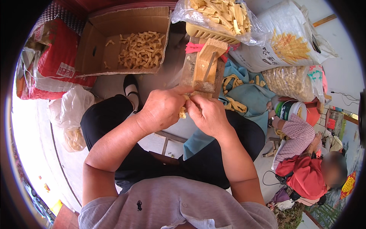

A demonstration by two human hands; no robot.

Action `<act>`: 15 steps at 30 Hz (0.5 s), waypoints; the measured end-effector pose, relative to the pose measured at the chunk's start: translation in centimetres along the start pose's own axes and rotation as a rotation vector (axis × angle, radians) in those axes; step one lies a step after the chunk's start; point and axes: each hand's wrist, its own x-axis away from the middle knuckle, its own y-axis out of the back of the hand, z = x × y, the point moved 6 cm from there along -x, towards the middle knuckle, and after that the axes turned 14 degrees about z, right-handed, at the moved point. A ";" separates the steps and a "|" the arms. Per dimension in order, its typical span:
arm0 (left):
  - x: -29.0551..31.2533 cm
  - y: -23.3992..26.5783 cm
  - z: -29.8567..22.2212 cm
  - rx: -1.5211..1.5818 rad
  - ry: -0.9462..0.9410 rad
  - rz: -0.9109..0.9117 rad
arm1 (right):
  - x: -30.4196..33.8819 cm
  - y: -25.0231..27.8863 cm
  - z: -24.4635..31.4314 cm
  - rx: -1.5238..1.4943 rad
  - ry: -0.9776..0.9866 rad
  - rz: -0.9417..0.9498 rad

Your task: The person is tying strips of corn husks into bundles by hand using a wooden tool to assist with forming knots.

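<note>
My left hand (163,108) and my right hand (209,115) meet in front of my lap, fingers closed. Between them is a pale yellow strip (182,113), gripped from both sides; its frayed lower end shows below the left fingers. The rest of the strip is hidden by my fingers. Just beyond my hands stands a wooden block fixture (203,74) with a metal blade or bar set in it, mounted on a worn board. Behind it, a yellow plastic basket (207,33) holds a clear bag of flat pale yellow strips (223,15).
At the far left, a cardboard box (95,49) holds many short knotted yellow pieces (141,49). A blue cloth (253,100) with looped strips lies to the right. A white woven sack (282,38) stands far right. Another person in red (305,177) sits at right. Plastic bags (71,107) lie left.
</note>
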 end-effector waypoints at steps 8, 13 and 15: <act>0.3 3.4 -0.7 0.869 -0.224 -0.118 | 0.4 -0.3 0.1 -0.881 -0.133 0.228; 1.9 5.1 0.9 1.403 -0.239 -0.319 | 1.3 -0.4 0.0 -1.168 -0.006 0.381; 1.6 4.7 1.6 1.306 -0.112 -0.323 | 1.0 -0.5 -0.7 -1.165 -0.010 0.298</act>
